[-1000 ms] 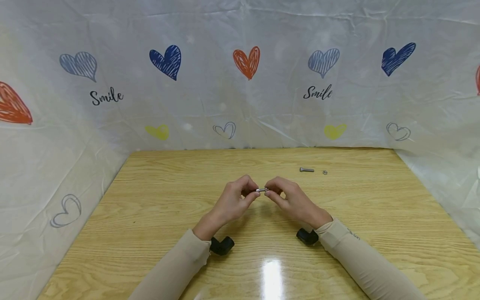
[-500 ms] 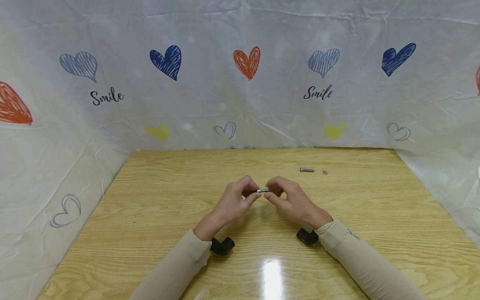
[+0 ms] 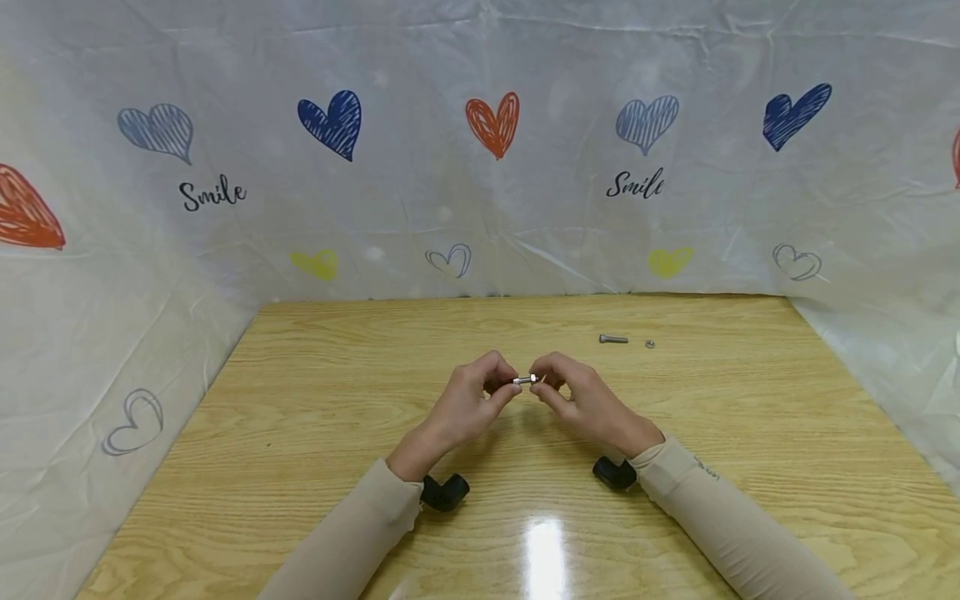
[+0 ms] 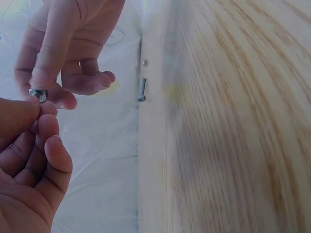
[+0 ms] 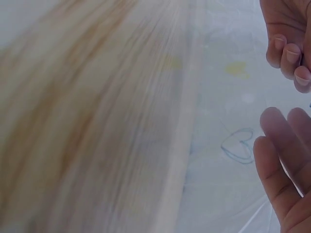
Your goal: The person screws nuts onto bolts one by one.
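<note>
My left hand (image 3: 474, 398) pinches a small metal bolt (image 3: 524, 381) by its head, between thumb and index finger, above the middle of the table. A hex nut (image 3: 534, 378) sits on the bolt's other end, which points right. The thumb and index finger of my right hand (image 3: 588, 404) curl around that nut from the right. In the left wrist view the nut (image 4: 38, 94) shows just past the left fingertips, with the right fingers close about it. The right wrist view catches only part of both hands, with the nut out of sight.
Farther back on the wooden table (image 3: 337, 358) lie a second bolt (image 3: 613, 339) and a loose nut (image 3: 650, 344). Black wrist-camera parts (image 3: 446, 492) hang under both wrists. A white sheet (image 3: 420, 200) printed with hearts stands behind and at the sides.
The right thumb and fingers shift slightly at the nut, which shows more plainly now. The left hand holds the bolt in nearly the same place.
</note>
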`<action>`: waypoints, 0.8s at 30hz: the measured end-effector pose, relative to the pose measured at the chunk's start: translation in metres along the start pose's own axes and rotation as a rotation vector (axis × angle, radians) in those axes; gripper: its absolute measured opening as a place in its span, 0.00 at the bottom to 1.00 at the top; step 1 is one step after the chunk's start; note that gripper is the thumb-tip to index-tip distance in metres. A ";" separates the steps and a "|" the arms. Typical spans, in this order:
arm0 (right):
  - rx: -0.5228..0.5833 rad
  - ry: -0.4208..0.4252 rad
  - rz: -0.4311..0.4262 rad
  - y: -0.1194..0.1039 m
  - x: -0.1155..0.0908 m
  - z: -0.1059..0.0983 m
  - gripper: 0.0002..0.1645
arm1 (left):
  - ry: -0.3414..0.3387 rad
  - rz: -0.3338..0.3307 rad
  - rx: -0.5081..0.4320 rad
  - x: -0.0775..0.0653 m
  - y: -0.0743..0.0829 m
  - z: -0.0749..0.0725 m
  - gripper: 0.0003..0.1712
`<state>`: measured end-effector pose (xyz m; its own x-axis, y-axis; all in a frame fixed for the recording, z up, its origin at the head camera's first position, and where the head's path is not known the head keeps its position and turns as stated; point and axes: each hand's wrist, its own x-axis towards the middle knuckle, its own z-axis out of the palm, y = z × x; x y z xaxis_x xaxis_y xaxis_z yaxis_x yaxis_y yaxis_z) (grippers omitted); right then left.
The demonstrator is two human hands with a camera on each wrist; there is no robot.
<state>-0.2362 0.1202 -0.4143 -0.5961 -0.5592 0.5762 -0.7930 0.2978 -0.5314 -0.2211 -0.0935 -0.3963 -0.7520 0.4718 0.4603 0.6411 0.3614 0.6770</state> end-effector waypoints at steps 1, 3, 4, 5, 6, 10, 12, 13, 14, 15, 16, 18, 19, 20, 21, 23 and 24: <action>-0.002 -0.002 0.001 0.000 0.000 0.000 0.08 | -0.001 -0.004 -0.001 0.000 0.000 0.000 0.04; -0.004 -0.004 0.007 0.001 0.000 0.000 0.06 | -0.003 -0.011 -0.006 0.000 0.001 -0.001 0.04; -0.008 -0.005 0.008 0.000 0.000 0.000 0.05 | -0.005 -0.014 -0.007 0.000 0.002 -0.001 0.04; -0.009 -0.005 0.008 0.000 0.001 0.000 0.04 | -0.006 -0.016 -0.010 0.000 0.002 -0.002 0.04; -0.011 -0.004 0.007 0.000 0.001 0.000 0.04 | -0.007 -0.017 -0.011 0.000 0.002 -0.002 0.04; -0.008 -0.006 0.025 0.000 0.001 0.000 0.05 | -0.008 -0.012 -0.012 0.001 0.002 -0.002 0.03; -0.005 -0.011 0.044 -0.001 0.001 0.000 0.06 | -0.006 -0.008 -0.013 0.001 0.002 -0.002 0.03; -0.003 -0.014 0.057 -0.001 0.001 0.000 0.06 | -0.005 -0.006 -0.015 0.000 0.002 -0.002 0.03; -0.001 -0.018 0.071 -0.002 0.000 0.000 0.07 | -0.005 -0.004 -0.018 0.000 0.002 -0.002 0.03; 0.002 -0.021 0.085 -0.003 0.000 0.000 0.08 | -0.004 -0.002 -0.020 0.000 0.002 -0.002 0.03; 0.007 -0.025 0.100 -0.004 0.000 0.000 0.10 | -0.005 -0.002 -0.022 0.000 0.002 -0.002 0.03; 0.023 -0.029 0.127 -0.004 -0.001 0.000 0.14 | -0.005 -0.002 -0.028 0.000 0.002 -0.002 0.03; 0.035 -0.027 0.137 -0.005 -0.002 0.000 0.16 | -0.004 -0.002 -0.031 -0.001 0.001 -0.002 0.04; 0.046 -0.026 0.143 -0.005 -0.002 0.000 0.19 | -0.003 -0.002 -0.033 -0.001 0.001 -0.001 0.04; 0.056 -0.022 0.146 -0.005 -0.002 0.000 0.21 | -0.001 0.000 -0.034 0.000 0.001 -0.001 0.04; 0.071 -0.016 0.141 -0.004 -0.003 0.000 0.22 | 0.001 0.005 -0.033 0.000 0.001 -0.001 0.04; 0.071 -0.014 0.135 -0.004 -0.003 0.001 0.22 | 0.001 0.006 -0.032 0.000 0.001 -0.001 0.04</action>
<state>-0.2312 0.1201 -0.4140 -0.6946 -0.5284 0.4881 -0.6945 0.3156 -0.6466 -0.2205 -0.0935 -0.3949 -0.7483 0.4729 0.4652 0.6404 0.3322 0.6925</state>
